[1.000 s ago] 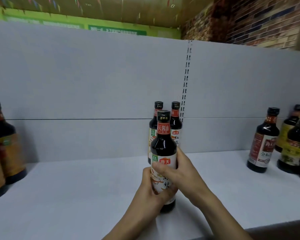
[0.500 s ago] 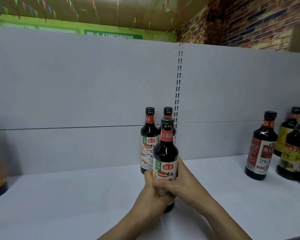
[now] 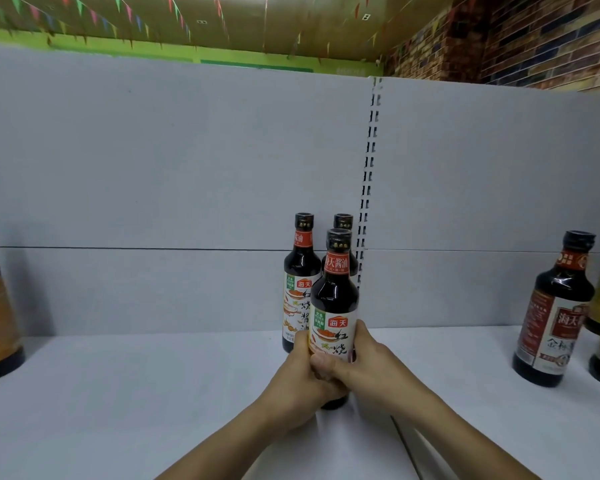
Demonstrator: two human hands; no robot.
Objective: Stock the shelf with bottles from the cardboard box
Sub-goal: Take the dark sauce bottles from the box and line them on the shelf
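The front bottle (image 3: 333,299) stood upright on the shelf (image 3: 118,393), long axis vertical, cap toward 12 o'clock. The left hand (image 3: 298,379) and right hand (image 3: 374,365) gripped its lower body with curled fingers. A second bottle (image 3: 300,271) stood just behind at 11 o'clock, a third bottle (image 3: 343,223) at 12 o'clock.

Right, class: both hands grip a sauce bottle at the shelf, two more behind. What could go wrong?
1. Pushed back too far, the held bottle could knock the two bottles close behind it.
2. The left hand and right hand grip it low; an uneven release might tip it on the shelf.
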